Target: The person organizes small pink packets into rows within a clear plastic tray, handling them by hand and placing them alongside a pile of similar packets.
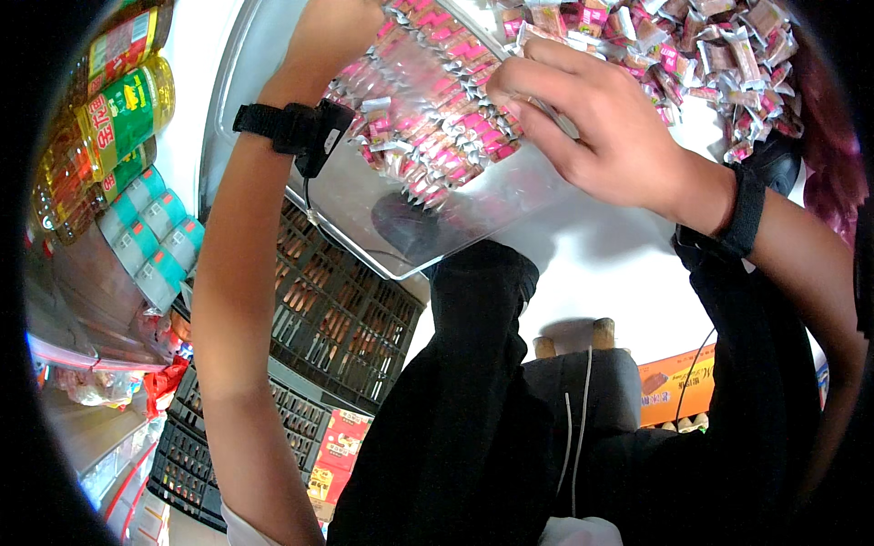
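Note:
A clear plastic container (pixel 416 256) lies tilted in front of me, with rows of small wrapped snacks (pixel 464 130) in pink and silver wrappers inside. My right hand (pixel 580 116) grips the container's right rim, fingers over the edge and thumb below. At the top edge of the picture is my left hand (pixel 341 27), over the container's left part; its fingers are cut off or hidden, so what it holds cannot be told. A loose pile of the same wrapped snacks (pixel 683 54) lies beyond my right hand on a white surface.
Cooking oil bottles (pixel 130 102) and teal-and-white packs (pixel 157 232) stand at the left. Black plastic crates (pixel 341 307) are below the container. A low stool (pixel 580 389) stands between my legs, near an orange box (pixel 676 385). Dark red plastic bags (pixel 829 123) hang at the far right.

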A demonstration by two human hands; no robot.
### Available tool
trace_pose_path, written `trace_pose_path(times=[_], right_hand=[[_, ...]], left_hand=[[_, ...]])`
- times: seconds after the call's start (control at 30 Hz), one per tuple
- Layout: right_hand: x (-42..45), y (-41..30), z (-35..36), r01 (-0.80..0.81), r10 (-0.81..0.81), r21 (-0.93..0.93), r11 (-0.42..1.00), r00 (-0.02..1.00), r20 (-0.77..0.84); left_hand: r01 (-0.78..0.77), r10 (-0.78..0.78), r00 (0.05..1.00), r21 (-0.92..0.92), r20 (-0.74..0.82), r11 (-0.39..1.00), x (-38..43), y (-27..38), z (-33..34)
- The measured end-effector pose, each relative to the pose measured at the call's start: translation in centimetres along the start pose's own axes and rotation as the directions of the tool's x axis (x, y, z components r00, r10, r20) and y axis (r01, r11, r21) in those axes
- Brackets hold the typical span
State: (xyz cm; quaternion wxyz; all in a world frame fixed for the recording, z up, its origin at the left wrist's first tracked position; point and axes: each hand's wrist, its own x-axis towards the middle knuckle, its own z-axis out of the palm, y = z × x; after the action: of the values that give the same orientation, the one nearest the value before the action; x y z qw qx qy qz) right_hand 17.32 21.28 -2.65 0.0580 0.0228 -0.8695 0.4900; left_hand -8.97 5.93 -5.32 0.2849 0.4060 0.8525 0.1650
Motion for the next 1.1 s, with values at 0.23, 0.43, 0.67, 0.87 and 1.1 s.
trace_pose_path(times=[0.23, 0.43, 0.67, 0.87, 1.1], right_hand=[[-0.1, 0.0, 0.1, -0.017, 0.017, -0.019, 1.0, 1.0, 0.006], [-0.2, 0.0, 0.2, -0.01, 0.01, -0.011, 1.0, 1.0, -0.027], [-0.2, 0.0, 0.1, 0.006, -0.008, -0.058, 0.998, 0.999, -0.032], [-0.2, 0.0, 0.2, 0.0, -0.002, -0.041, 0.999, 0.999, -0.036], [-0.2, 0.0, 0.2, -0.01, 0.009, -0.025, 1.0, 0.999, -0.035]], left_hand=[[0.006, -0.009, 0.994, -0.026, -0.107, 1.0, -1.2, 3.2, 0.1], [-0.059, 0.063, 0.996, 0.077, -0.06, 0.995, -3.1, 0.0, -2.1], [0.115, -0.211, 0.962, 0.45, 0.171, 0.886, -12.1, 3.4, -1.1], [0.227, -0.277, 0.959, 0.434, 0.054, 0.872, -13.9, 4.2, 2.2], [0.345, -0.356, 0.934, 0.239, 0.001, 0.907, -12.7, 1.4, 3.2]])
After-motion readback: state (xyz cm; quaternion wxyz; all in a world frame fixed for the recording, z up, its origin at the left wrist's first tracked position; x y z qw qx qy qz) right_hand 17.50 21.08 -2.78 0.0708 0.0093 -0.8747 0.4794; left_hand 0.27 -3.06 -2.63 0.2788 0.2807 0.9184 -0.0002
